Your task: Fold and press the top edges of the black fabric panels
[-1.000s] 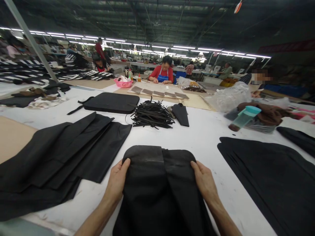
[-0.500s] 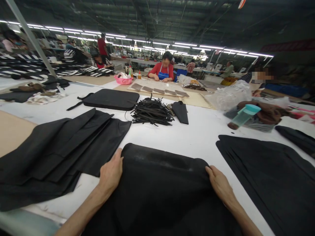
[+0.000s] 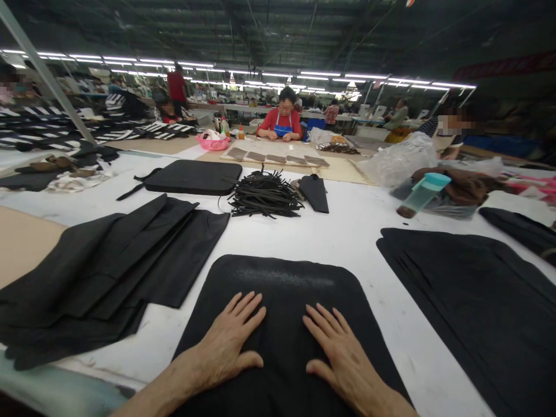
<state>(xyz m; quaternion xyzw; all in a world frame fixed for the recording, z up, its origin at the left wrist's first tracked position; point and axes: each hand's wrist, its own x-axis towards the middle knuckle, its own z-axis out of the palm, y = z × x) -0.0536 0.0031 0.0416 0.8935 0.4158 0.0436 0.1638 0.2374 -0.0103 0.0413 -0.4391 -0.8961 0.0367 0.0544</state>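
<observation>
A black fabric panel (image 3: 286,284) with rounded far corners lies spread flat on the white table (image 3: 347,237) right in front of me. My left hand (image 3: 230,341) rests palm down on it, fingers stretched out and apart. My right hand (image 3: 339,353) lies flat beside it on the same panel, fingers also spread. Neither hand holds anything.
A stack of black fabric pieces (image 3: 108,266) lies to the left, another (image 3: 473,301) to the right. Farther back are a black pad (image 3: 193,176), a heap of black straps (image 3: 264,197), a small black piece (image 3: 315,193) and a teal-lidded bottle (image 3: 423,194). A person in red (image 3: 281,121) sits at the far table.
The folded black panel has been opened out flat. My hands left its side edges and now lie palm down on its middle.
</observation>
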